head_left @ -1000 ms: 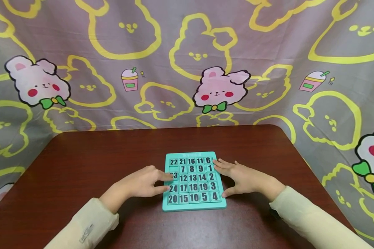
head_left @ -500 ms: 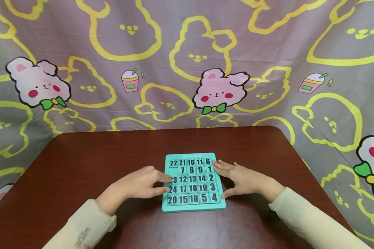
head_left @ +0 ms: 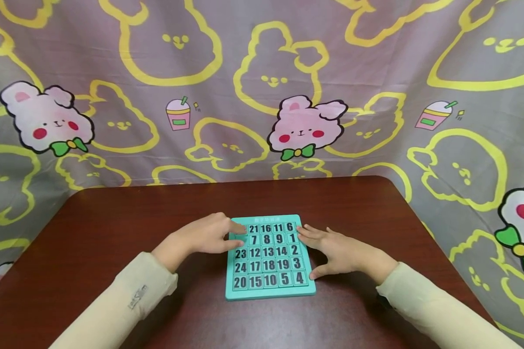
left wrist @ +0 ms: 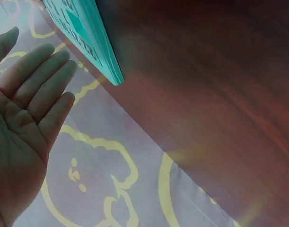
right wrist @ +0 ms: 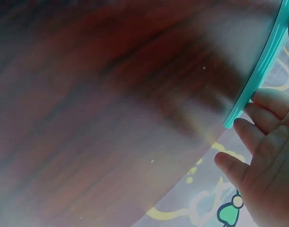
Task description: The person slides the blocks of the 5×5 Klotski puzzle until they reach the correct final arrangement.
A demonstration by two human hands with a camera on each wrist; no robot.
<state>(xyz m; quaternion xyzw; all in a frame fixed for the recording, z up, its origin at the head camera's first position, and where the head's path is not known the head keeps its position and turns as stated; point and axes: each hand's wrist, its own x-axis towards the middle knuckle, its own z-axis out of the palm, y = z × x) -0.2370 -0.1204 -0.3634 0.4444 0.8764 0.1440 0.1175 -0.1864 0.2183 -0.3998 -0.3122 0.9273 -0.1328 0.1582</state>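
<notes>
On our left, the left hand [head_left: 205, 235] has a finger out over a corner tile [head_left: 241, 229], so we can't read its number. Its grip is loose and has hold of nothing. Next is the sliding number puzzle [head_left: 270, 293], lying flat on the worktop [head_left: 122, 208] between both hands. Its left-side tiles [head_left: 240, 267] say 23, 24 and 20, with a bare spot above them near the thumb. The middle tiles [head_left: 268, 252] go 7, 8, 9, then 12, 13, 14, then 17, 18, 19 — we think that part is done. The right-side tiles [head_left: 296, 263] go 6, 1, 2, 3, 4, so we guess the outside ring is the part left to fix. Last, the right hand [head_left: 336, 252] touches the puzzle's right edge — its grip is spread wide and holds nothing.
</notes>
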